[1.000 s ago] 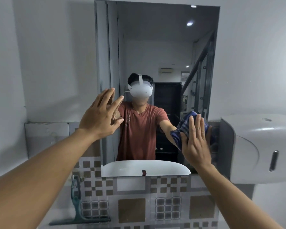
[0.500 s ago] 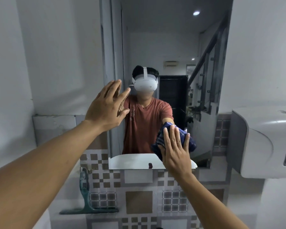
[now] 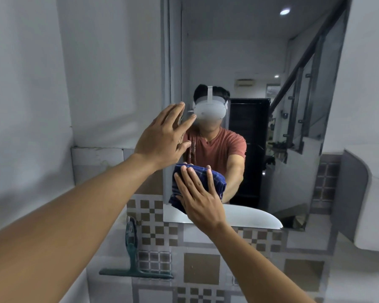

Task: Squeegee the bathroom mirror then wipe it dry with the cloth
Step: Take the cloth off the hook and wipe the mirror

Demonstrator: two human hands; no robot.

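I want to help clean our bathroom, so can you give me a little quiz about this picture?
1. True or false: the right hand presses the blue checked cloth flat against the mirror.
2. Where is the green squeegee? A on the floor; B standing against the tiled wall below the mirror; C hanging from the mirror's top.
3. Which hand holds nothing?
Key: 1 true. 2 B. 3 the left hand, fingers straight.

The mirror (image 3: 260, 62) ran off the top edge. The right hand (image 3: 200, 202) covered most of the cloth (image 3: 173, 195) — its middle stayed hidden. The white dispenser (image 3: 376, 204) was blurred — cut by the right edge.
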